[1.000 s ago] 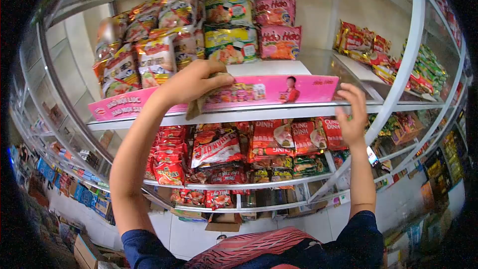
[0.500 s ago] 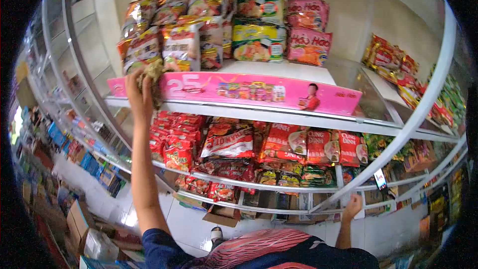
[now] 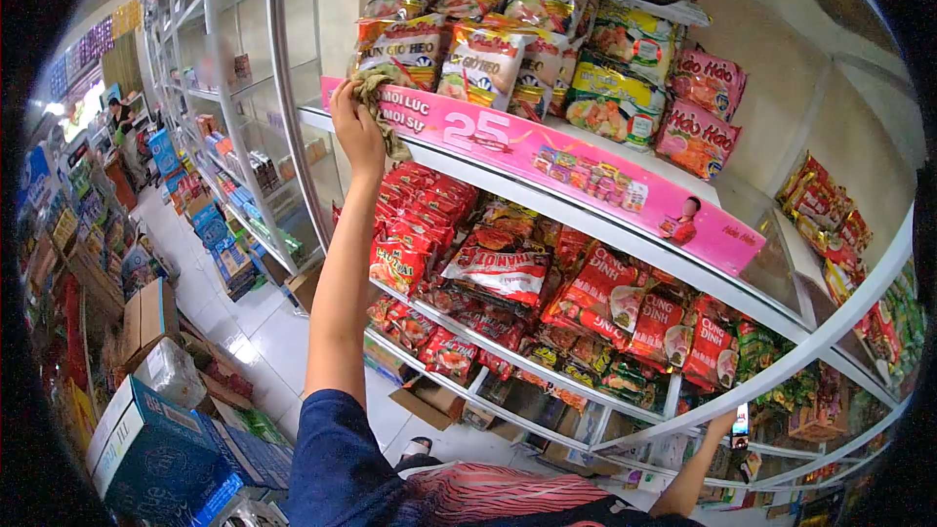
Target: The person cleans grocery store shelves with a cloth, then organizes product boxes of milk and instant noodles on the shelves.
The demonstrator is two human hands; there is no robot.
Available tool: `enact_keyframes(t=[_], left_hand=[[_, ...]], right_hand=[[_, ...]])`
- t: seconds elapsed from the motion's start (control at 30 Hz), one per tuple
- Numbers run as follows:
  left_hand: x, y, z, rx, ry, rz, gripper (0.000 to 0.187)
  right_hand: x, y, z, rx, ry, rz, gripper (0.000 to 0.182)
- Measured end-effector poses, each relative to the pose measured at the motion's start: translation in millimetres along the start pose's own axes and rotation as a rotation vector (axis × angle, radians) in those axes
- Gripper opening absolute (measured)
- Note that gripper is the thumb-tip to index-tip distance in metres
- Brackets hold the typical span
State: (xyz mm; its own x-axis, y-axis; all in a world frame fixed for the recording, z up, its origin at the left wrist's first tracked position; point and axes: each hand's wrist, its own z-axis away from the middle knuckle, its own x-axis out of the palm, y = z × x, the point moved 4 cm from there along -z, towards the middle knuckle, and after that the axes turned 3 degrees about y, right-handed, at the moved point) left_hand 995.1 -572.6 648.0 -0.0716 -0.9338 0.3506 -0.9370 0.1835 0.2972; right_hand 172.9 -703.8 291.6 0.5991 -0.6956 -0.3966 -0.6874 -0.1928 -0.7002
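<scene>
My left hand [image 3: 357,129] is closed around a crumpled, greenish-brown cloth [image 3: 374,98]. It presses the cloth against the left end of a pink promotional strip [image 3: 576,176] along the shelf front. Just behind the cloth stand noodle packets [image 3: 398,47] in white and orange wrappers. Low on the right, my right hand [image 3: 721,424] is beside the curved white rail, close to a small lit phone [image 3: 741,425]. Its fingers are mostly hidden, and I cannot tell whether it touches the phone.
Red noodle packets [image 3: 602,293] fill the shelf below. Pink packets [image 3: 697,137] stand at the upper right. A curved white rail [image 3: 839,317] crosses the right side. Boxes [image 3: 146,449] crowd the lower left, beside a tiled aisle [image 3: 239,327]. A person [image 3: 125,127] is far back.
The view has swung left, showing more of the aisle. My left hand still holds the cloth at the strip's left end. My right hand now appears closer to the phone.
</scene>
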Motion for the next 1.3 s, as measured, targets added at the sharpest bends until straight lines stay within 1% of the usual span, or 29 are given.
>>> enact_keyframes(t=[0.03, 0.07, 0.1, 0.13, 0.17, 0.23, 0.27, 0.3, 0.33, 0.37, 0.4, 0.43, 0.5, 0.53, 0.57, 0.6, 0.63, 0.7, 0.73, 0.77, 0.83, 0.87, 0.93, 1.03, 1.1, 1.17, 1.23, 1.27, 1.3], left_hand=[[-1.5, -8.7, -3.7, 0.004, 0.006, -0.003, 0.026], [-2.7, -20.0, -7.7, -0.066, 0.023, 0.02, 0.025], [-3.2, -30.6, -11.4, -0.135, 0.041, 0.045, 0.025], [-3.7, -38.2, -13.6, -0.152, 0.056, 0.022, 0.021], [-2.1, -39.5, -15.7, -0.149, 0.056, 0.028, 0.021], [0.7, -34.3, -19.3, -0.115, 0.049, -0.088, 0.015], [2.6, -22.1, -18.7, -0.082, 0.072, 0.033, 0.012], [5.6, -6.1, -16.2, -0.09, -0.029, 0.02, 0.015], [9.9, 9.6, -10.5, -0.097, -0.128, 0.007, 0.019], [14.0, 33.8, -6.5, 0.056, -0.127, 0.061, 0.028], [16.4, 55.3, -1.4, 0.089, -0.192, 0.105, 0.027], [18.4, 68.2, 1.2, 0.24, -0.182, 0.128, 0.025], [19.0, 73.3, 1.8, 0.282, -0.269, 0.179, 0.021], [16.7, 66.9, -1.0, 0.171, -0.387, 0.17, 0.023], [13.7, 54.4, -4.5, 0.162, -0.285, 0.166, 0.023], [11.2, 34.2, -9.9, 0.104, -0.268, 0.155, 0.023], [6.4, 10.6, -16.3, 0.048, -0.251, 0.143, 0.025], [-4.1, -37.5, -29.3, -0.076, -0.136, 0.153, 0.019], [-7.9, -54.5, -35.0, -0.066, -0.137, 0.099, 0.018], [-10.3, -68.2, -41.3, -0.055, -0.14, 0.049, 0.018], [-7.3, -85.6, -49.5, -0.062, -0.246, 0.032, 0.02], [-6.6, -83.6, -51.2, -0.031, -0.258, 0.025, 0.022], [-11.4, -71.4, -50.2, 0.035, -0.326, 0.006, 0.026], [-13.3, -62.4, -37.7, -0.008, -0.331, 0.041, 0.023], [-7.7, -44.3, -26.0, 0.059, -0.224, 0.037, 0.021], [3.1, -7.2, -20.9, 0.055, -0.2, 0.122, 0.018], [15.1, 34.0, -13.6, 0.184, -0.383, 0.211, 0.014], [18.2, 72.0, -11.9, 0.312, -0.344, 0.222, 0.013], [22.2, 100.6, -6.6, 0.337, -0.4, 0.174, 0.014]], right_hand=[[-18.6, -56.7, 13.2, 0.261, -0.069, -0.138, 0.024], [-40.4, -93.9, 16.7, 0.187, -0.01, 0.212, 0.022], [-44.2, -52.7, 14.4, -0.05, 0.147, 0.049, 0.02], [-52.3, -32.5, 11.3, 0.051, 0.158, -0.112, 0.018], [-74.6, -113.6, 18.1, -0.069, 0.248, -0.139, 0.017], [-98.0, -190.2, 11.1, -0.217, 0.353, -0.106, 0.018], [-106.8, -229.6, 6.2, -0.294, 0.311, -0.047, 0.019], [-106.4, -271.4, 4.0, -0.419, 0.406, -0.128, 0.017], [-107.6, -312.1, 0.7, -0.586, 0.387, -0.039, 0.011], [-100.6, -338.6, -4.3, -0.665, 0.394, -0.075, 0.01], [-89.7, -358.9, -14.1, -0.673, 0.349, -0.203, 0.01], [-76.3, -388.6, -19.7, -0.79, 0.432, -0.158, 0.011], [-50.0, -435.6, -35.5, -0.821, 0.368, -0.16, 0.017], [-38.0, -453.8, -42.2, -0.814, 0.356, -0.126, 0.018], [-26.1, -479.3, -44.9, -0.806, 0.37, -0.083, 0.021], [-18.3, -496.2, -44.3, -0.798, 0.386, -0.042, 0.024], [-17.0, -495.4, -44.4, -0.794, 0.388, -0.037, 0.024], [-10.6, -487.4, -52.0, -0.664, 0.271, -0.097, 0.025], [-7.9, -486.5, -50.0, -0.605, 0.203, -0.052, 0.032], [-8.7, -488.5, -47.4, -0.595, 0.218, -0.046, 0.032], [-8.8, -490.9, -45.6, -0.549, 0.113, 0.043, 0.035], [-8.3, -490.1, -46.1, -0.597, 0.17, 0.04, 0.036], [-8.9, -489.6, -45.2, -0.577, 0.164, 0.054, 0.035], [-7.4, -488.8, -43.9, -0.526, 0.197, 0.055, 0.034], [-8.8, -483.4, -44.7, -0.518, 0.233, 0.069, 0.034], [-8.9, -483.3, -44.7, -0.509, 0.211, 0.081, 0.034], [-10.7, -486.4, -43.9, -0.505, 0.224, 0.085, 0.034], [-11.2, -487.7, -43.0, -0.517, 0.221, 0.068, 0.034], [-12.1, -487.3, -42.4, -0.508, 0.228, 0.082, 0.034]])
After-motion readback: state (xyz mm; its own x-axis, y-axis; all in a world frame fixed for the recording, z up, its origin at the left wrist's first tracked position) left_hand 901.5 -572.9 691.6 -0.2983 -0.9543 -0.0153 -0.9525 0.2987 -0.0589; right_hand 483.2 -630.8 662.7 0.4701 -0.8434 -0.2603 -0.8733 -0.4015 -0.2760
